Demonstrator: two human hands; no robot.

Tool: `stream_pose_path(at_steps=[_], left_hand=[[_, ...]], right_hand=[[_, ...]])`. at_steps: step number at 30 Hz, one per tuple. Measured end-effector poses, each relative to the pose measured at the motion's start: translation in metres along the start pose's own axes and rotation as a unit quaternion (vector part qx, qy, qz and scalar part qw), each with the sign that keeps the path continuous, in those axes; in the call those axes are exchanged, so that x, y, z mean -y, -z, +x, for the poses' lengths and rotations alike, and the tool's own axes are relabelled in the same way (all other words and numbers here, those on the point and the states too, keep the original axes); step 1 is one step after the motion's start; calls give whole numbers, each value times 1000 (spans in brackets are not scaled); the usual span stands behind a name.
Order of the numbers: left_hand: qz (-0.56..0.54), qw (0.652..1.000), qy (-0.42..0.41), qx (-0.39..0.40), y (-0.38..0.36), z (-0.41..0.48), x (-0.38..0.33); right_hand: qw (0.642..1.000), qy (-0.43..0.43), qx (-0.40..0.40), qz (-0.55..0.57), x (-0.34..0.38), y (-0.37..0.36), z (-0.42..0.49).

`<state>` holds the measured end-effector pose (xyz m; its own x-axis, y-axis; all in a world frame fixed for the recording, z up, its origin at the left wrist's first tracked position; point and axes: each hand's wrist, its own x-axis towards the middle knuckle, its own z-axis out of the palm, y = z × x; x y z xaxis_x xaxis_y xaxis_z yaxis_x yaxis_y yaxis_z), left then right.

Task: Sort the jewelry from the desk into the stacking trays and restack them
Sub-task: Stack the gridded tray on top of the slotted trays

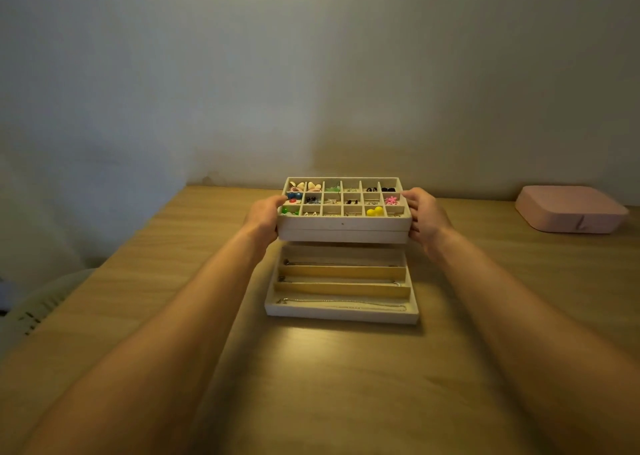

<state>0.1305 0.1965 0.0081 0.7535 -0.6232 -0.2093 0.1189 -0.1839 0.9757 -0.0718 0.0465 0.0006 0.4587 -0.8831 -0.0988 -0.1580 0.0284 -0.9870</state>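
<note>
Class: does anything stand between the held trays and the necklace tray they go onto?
Nothing visible does. The left hand and right hand hold the grid tray stack just beyond the necklace tray, whose chains lie low.

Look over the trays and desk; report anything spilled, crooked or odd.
Nothing stands out. The grid tray sits square on a second tray, gripped at the ends by the left hand and right hand. The necklace tray lies flat on the desk, chains inside its slots.
</note>
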Motion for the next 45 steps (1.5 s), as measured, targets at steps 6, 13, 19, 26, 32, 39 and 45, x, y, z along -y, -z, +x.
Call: stream_pose_path(at_steps=[6,13,19,26,32,39,45], left_hand=[[-29,1000,3,11,23,-62,3],[-27,999,9,16,40,-99,25],[-20,999,24,19,42,-104,36],[-6,1000,22,16,43,-101,44],[-62,998,34,-7,33,-102,54],[-40,997,-12,-64,16,-88,74],[-105,988,9,-111,8,-76,79]], right_hand=[[999,20,20,16,3,10,-59],[998,-11,34,57,-18,19,-99],[997,-27,36,69,-31,21,-104],[996,-37,21,79,-36,22,-105],[999,-14,-17,26,-37,17,-105],[999,8,-34,-3,-42,-9,-115],[991,-7,-124,58,-52,-20,-105]])
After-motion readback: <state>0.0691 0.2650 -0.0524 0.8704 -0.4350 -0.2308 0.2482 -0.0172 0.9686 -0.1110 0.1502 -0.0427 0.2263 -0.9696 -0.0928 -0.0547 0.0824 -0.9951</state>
